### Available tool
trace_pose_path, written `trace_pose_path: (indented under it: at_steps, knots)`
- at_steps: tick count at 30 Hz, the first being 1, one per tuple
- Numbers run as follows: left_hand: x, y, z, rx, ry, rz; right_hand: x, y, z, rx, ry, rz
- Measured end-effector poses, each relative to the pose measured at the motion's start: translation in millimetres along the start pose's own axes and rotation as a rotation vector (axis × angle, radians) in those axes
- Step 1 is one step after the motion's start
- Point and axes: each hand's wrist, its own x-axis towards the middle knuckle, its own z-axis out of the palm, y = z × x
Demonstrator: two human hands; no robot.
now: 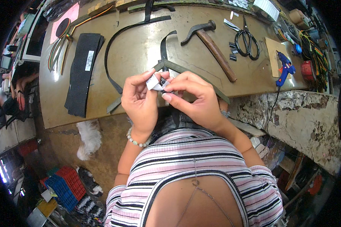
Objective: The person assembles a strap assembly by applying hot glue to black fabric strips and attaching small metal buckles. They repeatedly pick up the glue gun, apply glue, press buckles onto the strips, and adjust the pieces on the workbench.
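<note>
My left hand (140, 100) and my right hand (195, 98) meet in front of my chest at the near edge of the workbench (140, 53). Together they pinch a small white label (154, 82) against the end of a black strap (163, 51). The left thumb and forefinger grip the label's left side. My right fingers press the strap end and the label from the right. The strap runs up from my fingers onto the bench top. A grey-green strip (193, 73) lies under my hands and slants toward the right.
On the bench lie a hammer (212, 45), black scissors (247, 41), a blue glue gun (285, 68), a thin black cord loop (111, 56), a black fabric piece (81, 73) and coloured straps (62, 45). A small white dog (89, 138) and red and blue crates (66, 185) are on the floor.
</note>
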Motion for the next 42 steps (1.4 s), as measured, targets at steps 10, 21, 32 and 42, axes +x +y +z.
trace_pose_path:
  at_steps: [10,21,32,42]
  knots:
    - [24,5,-1,0.029,0.325,-0.383,-1,-1,-3,0.138,-0.219,-0.394]
    - [-8,-15,-53,-0.883,-0.308,-0.753,17,12,-24,0.553,-0.319,0.256]
    - [-13,-11,-25,-0.25,-0.213,-0.512,6,7,-25,0.504,-0.265,0.434]
    - [-14,5,-17,-0.054,-0.198,-0.577,-7,3,-12,0.327,-0.076,0.338]
